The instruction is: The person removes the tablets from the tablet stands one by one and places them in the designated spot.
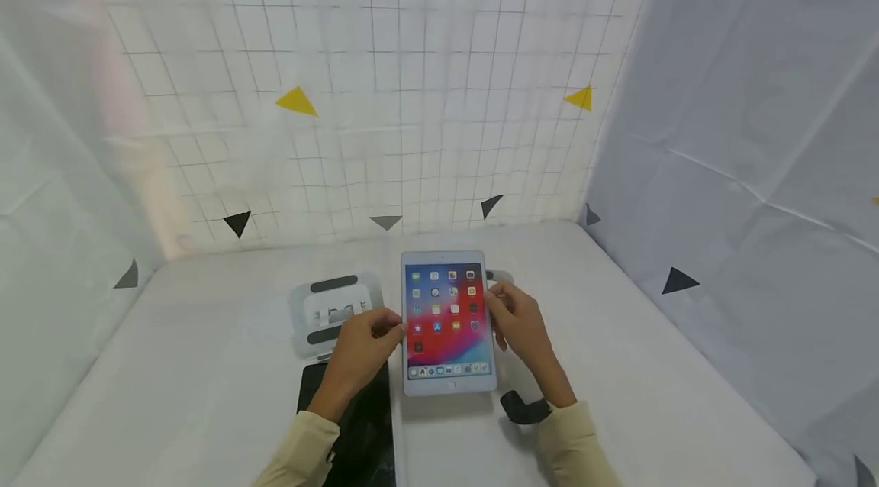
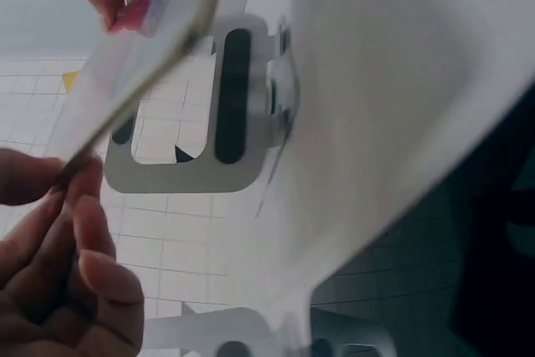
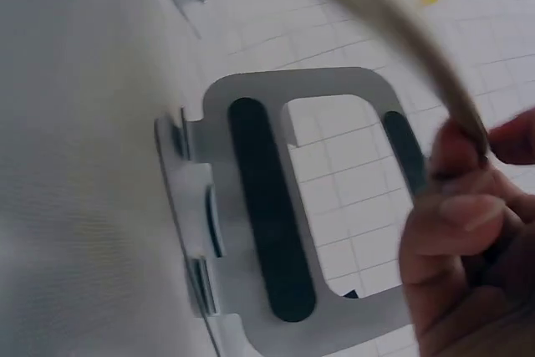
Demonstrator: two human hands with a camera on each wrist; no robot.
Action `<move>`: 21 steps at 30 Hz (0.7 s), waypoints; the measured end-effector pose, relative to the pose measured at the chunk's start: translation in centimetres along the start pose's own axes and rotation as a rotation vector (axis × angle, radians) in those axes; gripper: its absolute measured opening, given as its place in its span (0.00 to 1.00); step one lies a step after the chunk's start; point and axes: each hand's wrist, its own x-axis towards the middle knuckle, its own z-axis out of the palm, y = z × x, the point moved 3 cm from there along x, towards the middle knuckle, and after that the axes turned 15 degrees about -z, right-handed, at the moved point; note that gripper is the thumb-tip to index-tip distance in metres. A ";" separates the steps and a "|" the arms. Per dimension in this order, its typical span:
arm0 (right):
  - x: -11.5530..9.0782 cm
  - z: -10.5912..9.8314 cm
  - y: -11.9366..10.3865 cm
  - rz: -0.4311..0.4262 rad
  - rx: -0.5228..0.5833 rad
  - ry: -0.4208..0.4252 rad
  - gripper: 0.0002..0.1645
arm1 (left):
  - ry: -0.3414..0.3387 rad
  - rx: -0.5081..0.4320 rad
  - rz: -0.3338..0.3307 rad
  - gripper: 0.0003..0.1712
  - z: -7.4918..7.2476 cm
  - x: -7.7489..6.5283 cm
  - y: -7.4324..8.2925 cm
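Observation:
A white-framed tablet (image 1: 449, 342) with its home screen lit stands between my hands, its screen turned toward me. My left hand (image 1: 360, 349) pinches its left edge between thumb and fingers. On the opposite side, my right hand (image 1: 523, 323) pinches the right edge. Behind and to the left is a silver stand plate (image 1: 300, 311) with dark pads; part of a similar plate (image 1: 507, 275) peeks out right of the tablet. The left wrist view shows a silver frame (image 2: 175, 177) with hinges beyond the tablet's thin edge. A like frame (image 3: 226, 165) appears in the right wrist view.
A glossy black flat slab (image 1: 364, 433) lies under my left forearm. By my right wrist is a bent black piece (image 1: 525, 409). A gridded white sheet (image 1: 433, 90) hangs behind the white table (image 1: 206, 365), and a grey sheet (image 1: 742, 128) hangs on the right.

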 end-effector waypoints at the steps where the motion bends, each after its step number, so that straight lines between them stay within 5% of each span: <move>1: 0.0 0.0 -0.2 0.018 0.027 -0.043 0.13 | -0.021 -0.007 -0.016 0.07 -0.1 -0.4 -0.3; 10: -1.4 0.4 -0.2 0.104 0.049 -0.341 0.22 | -0.093 -0.018 -0.139 0.13 0.1 -3.1 -2.4; 21: -1.5 -0.1 0.4 0.035 0.094 -0.570 0.23 | -0.223 0.101 -0.117 0.17 0.4 -3.3 -3.7</move>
